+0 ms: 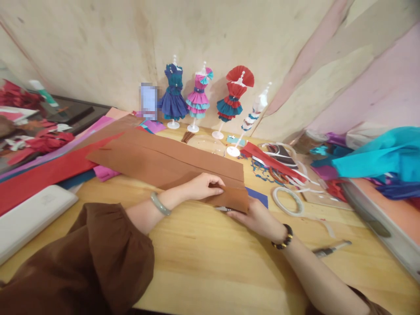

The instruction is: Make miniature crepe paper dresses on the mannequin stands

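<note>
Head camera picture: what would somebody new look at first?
Probably the four little dress forms near the wall, three in bright ruffled outfits. Next might come the big brown sheet across the middle, with the left hand and right hand at its right end. Turquoise material at the far right would catch the eye too.

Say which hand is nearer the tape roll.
Right. The right hand is at a corner of the brown sheet, close left of the tape roll; the left hand is farther left along the sheet.
</note>
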